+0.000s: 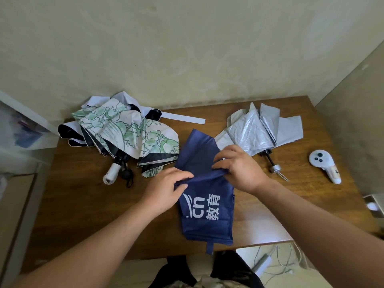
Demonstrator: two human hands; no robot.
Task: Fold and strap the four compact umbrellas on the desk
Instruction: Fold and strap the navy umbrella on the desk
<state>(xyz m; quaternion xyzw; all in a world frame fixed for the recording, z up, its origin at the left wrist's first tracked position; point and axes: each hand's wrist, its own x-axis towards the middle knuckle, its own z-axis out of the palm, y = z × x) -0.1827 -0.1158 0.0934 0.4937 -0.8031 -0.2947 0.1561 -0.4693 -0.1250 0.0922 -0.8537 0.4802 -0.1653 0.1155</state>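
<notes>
A navy blue umbrella with white lettering lies along the middle of the wooden desk, its strap hanging over the front edge. My left hand pinches a fold of its fabric on the left. My right hand grips the same bunched fold on the right. A white umbrella with green floral print and a white handle lies loose at the back left. A silver umbrella lies unfolded at the back right, its short handle pointing toward me.
A white handheld controller lies near the desk's right edge. A wall stands close behind the desk. Cables and a white power strip lie on the floor under the front right corner. A cabinet stands to the left.
</notes>
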